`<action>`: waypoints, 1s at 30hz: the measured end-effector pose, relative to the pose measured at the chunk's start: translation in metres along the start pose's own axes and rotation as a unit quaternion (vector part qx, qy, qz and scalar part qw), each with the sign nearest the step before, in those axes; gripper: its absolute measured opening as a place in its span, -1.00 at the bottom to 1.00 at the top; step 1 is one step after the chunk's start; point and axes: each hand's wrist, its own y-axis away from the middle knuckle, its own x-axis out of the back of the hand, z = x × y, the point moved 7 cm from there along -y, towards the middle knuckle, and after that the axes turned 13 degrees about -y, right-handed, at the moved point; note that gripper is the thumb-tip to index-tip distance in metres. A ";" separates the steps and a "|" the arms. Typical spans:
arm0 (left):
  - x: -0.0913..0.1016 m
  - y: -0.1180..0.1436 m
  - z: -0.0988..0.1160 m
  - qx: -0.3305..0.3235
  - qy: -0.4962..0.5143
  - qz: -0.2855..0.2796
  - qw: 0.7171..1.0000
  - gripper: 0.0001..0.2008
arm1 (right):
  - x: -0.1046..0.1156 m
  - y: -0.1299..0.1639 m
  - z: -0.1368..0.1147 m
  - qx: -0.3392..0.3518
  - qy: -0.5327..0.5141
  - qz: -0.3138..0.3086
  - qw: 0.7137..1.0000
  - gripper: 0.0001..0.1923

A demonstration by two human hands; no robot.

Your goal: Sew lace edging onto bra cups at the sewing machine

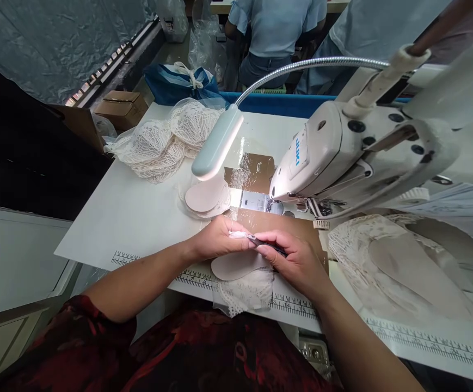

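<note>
My left hand (219,238) pinches the white lace edge of a beige padded cup piece (236,265) at the front of the sewing table. My right hand (297,260) is closed on a small dark tool, likely thread snips (269,246), whose tip meets the lace at my left fingertips. White lace (246,294) from the same piece hangs over the table edge with its printed ruler (293,305). The hands sit just in front of the needle area (260,202) of a white sewing machine (334,152).
A gooseneck lamp (216,144) hangs over a stack of beige cups (207,197). A pile of lace cups (166,142) lies at the back left, more lace and beige pieces (399,261) at right. Cardboard boxes (121,108) and a seated person (272,32) are beyond the table.
</note>
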 end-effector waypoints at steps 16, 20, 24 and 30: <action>0.008 0.001 0.000 -0.007 -0.051 -0.030 0.998 -0.72 | 0.004 -0.001 0.004 -0.016 -0.029 -0.021 0.999 -0.75; 0.006 0.001 -0.005 -0.011 -0.067 -0.047 0.997 -0.68 | -0.001 -0.002 0.002 -0.022 -0.029 -0.027 0.999 -0.75; 0.004 0.002 -0.005 -0.026 -0.092 -0.066 0.993 -0.65 | -0.003 -0.001 0.002 -0.019 -0.025 -0.020 0.999 -0.76; 0.003 0.002 -0.001 -0.034 -0.108 -0.071 0.991 -0.64 | -0.002 -0.001 0.003 -0.016 -0.033 -0.028 0.999 -0.80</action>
